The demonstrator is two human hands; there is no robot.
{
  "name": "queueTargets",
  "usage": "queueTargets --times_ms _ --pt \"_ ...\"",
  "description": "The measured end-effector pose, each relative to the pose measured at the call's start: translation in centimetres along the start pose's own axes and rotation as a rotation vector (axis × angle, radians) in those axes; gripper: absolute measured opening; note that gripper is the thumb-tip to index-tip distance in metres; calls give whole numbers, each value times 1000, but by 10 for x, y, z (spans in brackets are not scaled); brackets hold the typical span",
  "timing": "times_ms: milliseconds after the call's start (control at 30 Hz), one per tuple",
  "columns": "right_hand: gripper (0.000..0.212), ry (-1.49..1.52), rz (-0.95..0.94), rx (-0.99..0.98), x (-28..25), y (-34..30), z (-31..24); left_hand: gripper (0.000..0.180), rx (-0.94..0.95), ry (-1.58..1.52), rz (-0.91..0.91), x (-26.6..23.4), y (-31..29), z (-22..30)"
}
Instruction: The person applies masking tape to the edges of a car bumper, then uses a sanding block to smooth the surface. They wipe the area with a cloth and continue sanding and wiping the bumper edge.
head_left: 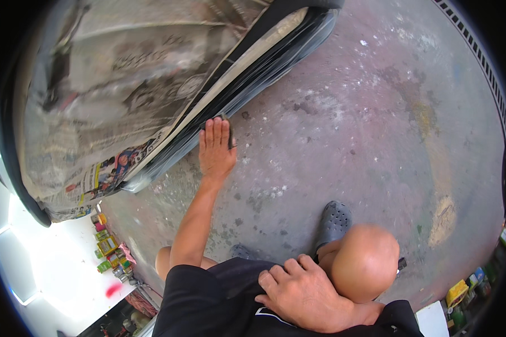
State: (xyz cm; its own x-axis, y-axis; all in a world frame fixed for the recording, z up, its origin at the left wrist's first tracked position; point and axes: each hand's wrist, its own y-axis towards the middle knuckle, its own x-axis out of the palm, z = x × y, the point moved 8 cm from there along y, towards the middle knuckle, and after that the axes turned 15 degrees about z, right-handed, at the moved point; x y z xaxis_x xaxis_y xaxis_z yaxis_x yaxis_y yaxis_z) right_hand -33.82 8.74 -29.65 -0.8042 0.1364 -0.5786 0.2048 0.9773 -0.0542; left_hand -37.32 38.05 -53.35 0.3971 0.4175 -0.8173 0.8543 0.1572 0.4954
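Observation:
My left hand (216,154) reaches forward with its fingers stretched flat over a small dark pad (231,137), pressing it to the lower edge of a large curved body (208,90) that looks like part of a vehicle. Newspaper (146,62) covers much of that body, and clear plastic film (157,165) wraps its lower edge. A pale strip (247,59) runs along the edge between black bands. Most of the pad is hidden under my fingers. My right hand (303,292) holds nothing and rests on my lap beside my bent knee, its fingers loosely bent and slightly apart.
The stained concrete floor (348,146) spreads to the right, with a slotted drain grate (478,50) at its far right edge. Several cans and bottles (108,245) stand at the lower left, and a yellow container (457,293) is at the lower right. My grey clog (334,222) is on the floor.

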Motion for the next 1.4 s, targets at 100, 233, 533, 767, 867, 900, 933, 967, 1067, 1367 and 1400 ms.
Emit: queueTargets --times_ms 100,233,533,767,867,900,933,967,1067,1367,1400 --pt "34 -49 37 -2 15 12 -12 87 19 8 -36 -17 -47 -43" --pt "35 -130 98 100 25 28 -26 91 80 -28 -147 -36 -108 -102" --pt "36 -193 170 207 76 45 -82 99 273 -91 -440 -80 -201 -237" --pt "35 -298 305 211 97 75 -79 92 182 -126 -509 -85 -217 -273" --pt "30 -271 666 113 59 86 -101 91 126 -190 -497 -93 -238 -285" --pt "27 -290 892 15 43 66 -112 91 127 -222 -495 -88 -243 -282" --pt "25 -287 1004 29 29 38 -121 91 124 -228 -543 -86 -246 -280" --pt "23 -275 1118 22 15 13 -137 90 115 -210 -593 -89 -247 -283" --pt "11 -510 1462 48 9 -89 -157 84 231 -127 -537 -100 -241 -290" --pt "17 -798 2055 1565 239 -470 -264 79 473 -70 -137 -77 -258 -294" --pt "21 -757 2197 1667 279 -490 -285 79 486 -32 -138 -77 -255 -294"
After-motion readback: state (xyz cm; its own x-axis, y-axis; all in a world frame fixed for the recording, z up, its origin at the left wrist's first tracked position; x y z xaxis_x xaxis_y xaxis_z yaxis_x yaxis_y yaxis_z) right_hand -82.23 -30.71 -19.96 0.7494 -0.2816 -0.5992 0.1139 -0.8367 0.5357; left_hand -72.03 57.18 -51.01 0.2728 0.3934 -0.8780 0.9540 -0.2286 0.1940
